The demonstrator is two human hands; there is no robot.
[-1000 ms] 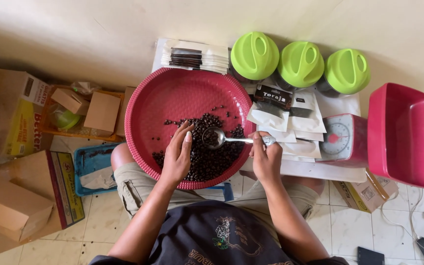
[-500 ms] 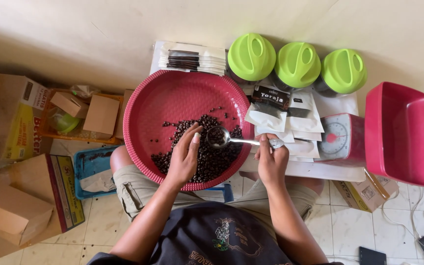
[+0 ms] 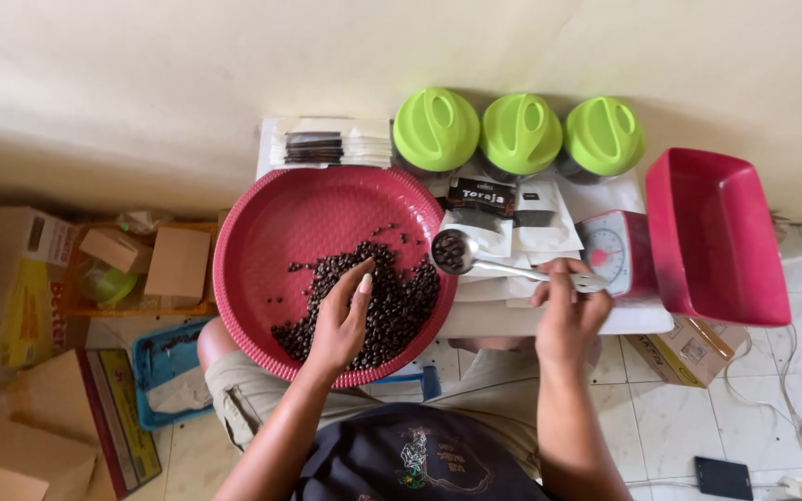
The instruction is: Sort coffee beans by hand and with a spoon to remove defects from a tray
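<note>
Resting on a heap of dark roasted coffee beans (image 3: 373,301), the left hand (image 3: 341,320) lies palm down with its fingers (image 3: 361,281) loosely together and flat, gripping nothing. The beans are small, oval and nearly black with a dull sheen; most are piled in the lower right part of a round red plastic tray (image 3: 276,241), and a few lie scattered higher up on its bare floor. The tray has a finely ribbed surface and a beaded rim, and it sits across the person's lap and against the low white desk (image 3: 549,320).

The right hand (image 3: 568,311) holds a shiny metal spoon (image 3: 475,260) by the end of its handle, fingers clamped around it. The spoon's round bowl is filled with beans and hangs just past the tray's right edge, over a stack of flat white pouches (image 3: 498,232) with dark tops.

Behind the pouches stand three jars with glossy lime-green domed lids (image 3: 520,132), side by side against the cream wall. To their right is a small red kitchen scale (image 3: 619,250) with a white round dial, and beside it a deep rectangular red plastic pan (image 3: 717,237). Another bundle of white and dark packets (image 3: 327,144) lies above the tray. Cardboard boxes (image 3: 178,260) sit on the tiled floor at the left.
</note>
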